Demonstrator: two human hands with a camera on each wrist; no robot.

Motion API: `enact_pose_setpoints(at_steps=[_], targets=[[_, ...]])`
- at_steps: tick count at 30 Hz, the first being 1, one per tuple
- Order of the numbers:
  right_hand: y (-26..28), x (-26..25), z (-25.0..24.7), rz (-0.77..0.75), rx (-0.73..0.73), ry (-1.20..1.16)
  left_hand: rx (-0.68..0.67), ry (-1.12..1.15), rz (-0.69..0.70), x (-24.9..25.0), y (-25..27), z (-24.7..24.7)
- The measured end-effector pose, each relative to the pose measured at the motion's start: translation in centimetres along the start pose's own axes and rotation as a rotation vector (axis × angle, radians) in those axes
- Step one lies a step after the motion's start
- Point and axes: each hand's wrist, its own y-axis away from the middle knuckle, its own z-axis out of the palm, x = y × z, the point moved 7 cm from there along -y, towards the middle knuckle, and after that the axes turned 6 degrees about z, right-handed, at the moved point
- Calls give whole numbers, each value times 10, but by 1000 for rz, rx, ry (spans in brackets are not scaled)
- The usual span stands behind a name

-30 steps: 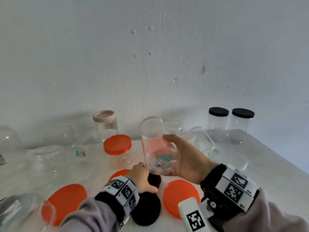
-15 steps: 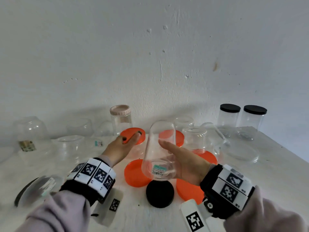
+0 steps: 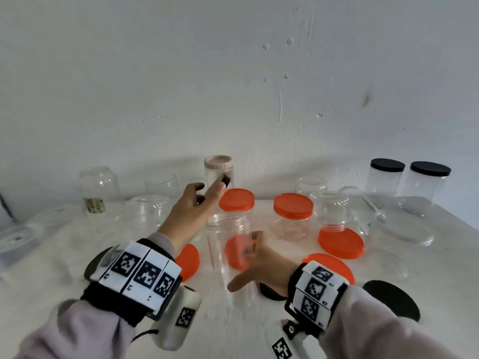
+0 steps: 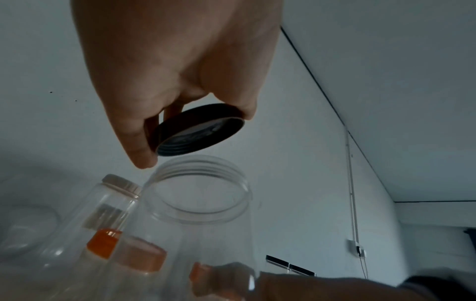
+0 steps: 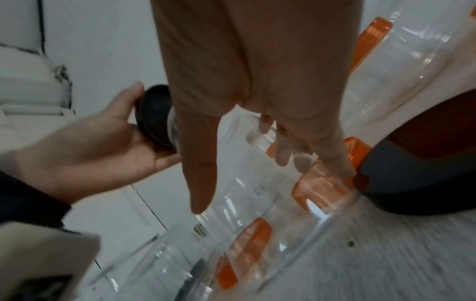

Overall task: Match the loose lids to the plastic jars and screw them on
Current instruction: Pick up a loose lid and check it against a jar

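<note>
My right hand (image 3: 260, 264) grips a clear, lidless plastic jar (image 3: 229, 233) round its side; the jar stands mouth up at the table's middle. In the right wrist view the thumb and fingers wrap the jar wall (image 5: 247, 203). My left hand (image 3: 204, 195) pinches a small black screw lid (image 3: 225, 180) by its rim. In the left wrist view that black lid (image 4: 199, 130) hangs tilted, threads down, a little above and behind the jar's open mouth (image 4: 154, 195), not touching it.
Two orange-lidded jars (image 3: 236, 200) (image 3: 293, 206) stand just behind. Loose orange lids (image 3: 340, 243) (image 3: 188, 260) and black lids (image 3: 391, 303) lie around. Two black-lidded jars (image 3: 387, 174) are back right, a pink-lidded jar (image 3: 218, 164) behind, upturned clear jars (image 3: 99, 187) left.
My right hand has turned the jar from bottom-up to mouth-up and brought it lower. My left hand took the small black lid off the table and raised it over the jar.
</note>
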Motion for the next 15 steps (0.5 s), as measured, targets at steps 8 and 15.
enact_pose_setpoints(at_steps=[8, 15], targets=[[1, 3, -3, -56, 8, 86, -129, -120, 64, 10, 21, 5], [10, -2, -2, -191, -5, -133, -194, -152, 47, 0, 31, 23]])
